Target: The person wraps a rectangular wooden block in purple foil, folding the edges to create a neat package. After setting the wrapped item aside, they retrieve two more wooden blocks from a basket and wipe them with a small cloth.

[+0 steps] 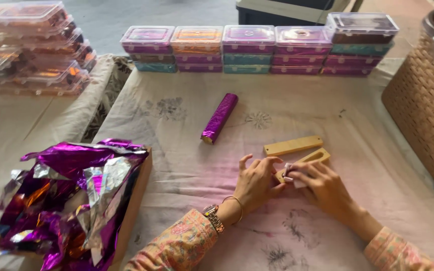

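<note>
Both hands down at the near middle of the counter (pixel 327 100), working one end of a slotted wooden mould (pixel 311 161). Left hand (pixel 257 183) curled against the near end of the mould, fingers bent, thumb raised, steadying rather than gripping tight. Right hand (pixel 322 188) pinching a small pale piece (pixel 288 172) right at that same end, fingertips closed on it; what the piece is, too small to tell. Just beyond the mould, almost touching, a flat wooden slat (pixel 293 145) of matching length. Further toward the far edge, well apart, a purple foil-wrapped bar (pixel 219 118) lying slantwise on the printed cloth. Along the far edge, a row of stacked clear-lidded plastic boxes (pixel 249 47); more of them piled at the far left corner. At the near left, an open carton of crumpled purple and silver foil sheets (pixel 76 195). At the right edge, a woven brown basket (pixel 425 100).

Best handling here, by the look of it: keep the mould pinned flat with the left, press the pale piece in squarely with the right, small firm fingertip pressure, no twisting, slat kept within reach.
</note>
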